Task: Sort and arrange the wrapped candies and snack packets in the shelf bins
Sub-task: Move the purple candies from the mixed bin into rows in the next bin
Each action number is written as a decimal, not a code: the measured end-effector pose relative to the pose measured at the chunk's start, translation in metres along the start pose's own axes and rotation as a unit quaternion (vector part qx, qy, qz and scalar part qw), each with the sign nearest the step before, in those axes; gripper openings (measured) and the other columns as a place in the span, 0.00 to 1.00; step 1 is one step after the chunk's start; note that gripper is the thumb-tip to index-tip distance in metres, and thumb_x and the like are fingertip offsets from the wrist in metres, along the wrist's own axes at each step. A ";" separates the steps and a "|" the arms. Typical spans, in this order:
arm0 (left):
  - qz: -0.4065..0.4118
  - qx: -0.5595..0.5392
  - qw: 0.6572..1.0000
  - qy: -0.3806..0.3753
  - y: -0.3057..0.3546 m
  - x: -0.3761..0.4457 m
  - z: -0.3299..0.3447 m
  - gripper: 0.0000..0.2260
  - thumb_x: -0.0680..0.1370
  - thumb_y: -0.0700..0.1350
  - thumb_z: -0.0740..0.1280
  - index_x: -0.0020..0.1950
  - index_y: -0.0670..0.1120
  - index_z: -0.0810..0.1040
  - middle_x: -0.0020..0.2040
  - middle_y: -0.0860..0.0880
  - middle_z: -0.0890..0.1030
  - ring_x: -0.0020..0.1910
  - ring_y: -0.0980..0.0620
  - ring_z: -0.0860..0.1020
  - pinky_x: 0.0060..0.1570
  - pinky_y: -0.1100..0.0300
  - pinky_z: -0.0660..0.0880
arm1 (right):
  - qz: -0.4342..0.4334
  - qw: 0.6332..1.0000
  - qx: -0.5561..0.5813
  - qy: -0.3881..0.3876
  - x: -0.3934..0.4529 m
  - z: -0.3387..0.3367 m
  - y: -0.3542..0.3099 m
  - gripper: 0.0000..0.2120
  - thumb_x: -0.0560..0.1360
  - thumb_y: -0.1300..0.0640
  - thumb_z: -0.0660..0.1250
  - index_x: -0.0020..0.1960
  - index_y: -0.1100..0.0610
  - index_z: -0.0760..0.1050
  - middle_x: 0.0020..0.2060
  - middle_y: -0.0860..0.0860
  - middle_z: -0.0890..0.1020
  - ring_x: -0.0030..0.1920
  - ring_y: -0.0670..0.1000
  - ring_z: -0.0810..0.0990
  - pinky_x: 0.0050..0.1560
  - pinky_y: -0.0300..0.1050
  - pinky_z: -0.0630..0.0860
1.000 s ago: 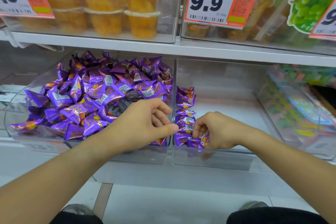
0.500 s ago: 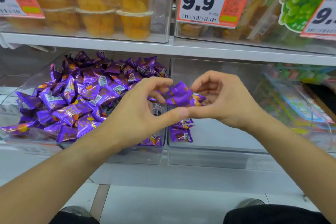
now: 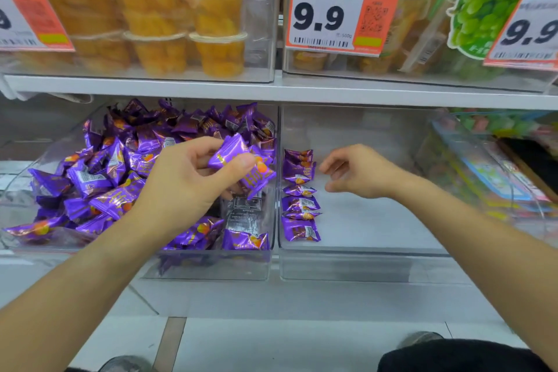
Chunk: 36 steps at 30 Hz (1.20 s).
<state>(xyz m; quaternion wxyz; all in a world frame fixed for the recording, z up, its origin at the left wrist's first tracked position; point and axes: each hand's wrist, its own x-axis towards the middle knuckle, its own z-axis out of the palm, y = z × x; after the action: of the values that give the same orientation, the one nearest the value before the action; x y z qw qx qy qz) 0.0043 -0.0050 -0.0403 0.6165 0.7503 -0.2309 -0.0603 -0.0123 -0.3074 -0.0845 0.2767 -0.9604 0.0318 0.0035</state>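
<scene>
The left hand (image 3: 181,184) now holds purple candies (image 3: 241,166) up over the left bin (image 3: 211,266); its thumb and fingers are curled round them in a pinch; it looks like two or three packets, but I cannot tell just how many. Half a second ago both hands met in the air with these candies between them; now the right hand (image 3: 359,172) has let go and has moved away to the right; its fingers are loose and a little bent, and it holds nothing. It hovers in the right bin (image 3: 362,263), just beside the row of candies (image 3: 299,199) that lies along the bin's left wall.

The row looks shorter at the front than it did a second ago; the candies in the left hand seem to have come from it; so I think they were taken out and passed across, and may go back on the big pile (image 3: 99,178) in the left bin, though they could be for lining up again. The pile is still messy; most of the sorting is still to do.

Above, on the shelf (image 3: 271,90), stand fruit cups (image 3: 217,48) and a price tag (image 3: 338,12).
</scene>
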 end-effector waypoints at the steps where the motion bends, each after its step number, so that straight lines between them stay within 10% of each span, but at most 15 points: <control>1: -0.006 0.003 1.000 0.003 -0.003 0.000 0.000 0.15 0.68 0.55 0.73 0.48 0.47 0.83 0.39 0.46 0.86 0.33 0.49 0.81 0.35 0.61 0.79 | -0.004 1.000 -0.008 -0.007 0.008 0.009 0.003 0.15 0.67 0.57 0.80 0.50 0.49 0.79 0.46 0.47 0.83 0.46 0.49 0.83 0.51 0.46 0.80; 6: -0.030 0.005 1.000 -0.001 -0.010 0.000 0.003 0.14 0.68 0.55 0.73 0.47 0.48 0.83 0.36 0.47 0.85 0.32 0.49 0.81 0.36 0.60 0.79 | -0.012 0.999 -0.018 -0.041 0.032 0.034 0.006 0.27 0.65 0.52 0.82 0.62 0.51 0.77 0.51 0.49 0.80 0.49 0.51 0.81 0.48 0.42 0.76; 16: -0.011 0.003 1.000 0.000 -0.009 0.002 0.005 0.17 0.66 0.57 0.73 0.47 0.47 0.83 0.38 0.44 0.85 0.35 0.40 0.82 0.39 0.53 0.81 | 0.012 0.998 0.054 -0.016 0.048 0.039 0.015 0.10 0.74 0.53 0.74 0.55 0.54 0.82 0.48 0.51 0.85 0.47 0.51 0.83 0.38 0.32 0.75; 24: -0.017 0.004 1.000 -0.004 -0.009 0.001 0.008 0.12 0.68 0.54 0.73 0.46 0.48 0.83 0.37 0.46 0.85 0.32 0.47 0.81 0.38 0.58 0.80 | -0.011 0.999 0.016 0.026 0.040 0.047 0.007 0.12 0.75 0.54 0.73 0.57 0.54 0.82 0.47 0.48 0.83 0.45 0.49 0.82 0.48 0.41 0.78; 36: -0.018 0.006 1.000 -0.004 -0.006 0.000 0.006 0.13 0.68 0.54 0.73 0.46 0.47 0.83 0.35 0.48 0.85 0.31 0.50 0.81 0.37 0.60 0.80 | 0.134 0.974 0.183 0.028 0.045 0.044 0.006 0.12 0.73 0.57 0.75 0.54 0.60 0.79 0.45 0.58 0.85 0.41 0.55 0.81 0.37 0.50 0.79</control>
<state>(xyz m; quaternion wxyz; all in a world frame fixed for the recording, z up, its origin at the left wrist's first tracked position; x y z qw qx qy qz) 0.0036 -0.0100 -0.0475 0.6102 0.7576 -0.2200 -0.0730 0.0330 -0.2921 -0.1259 0.4434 -0.8803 0.1686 0.0076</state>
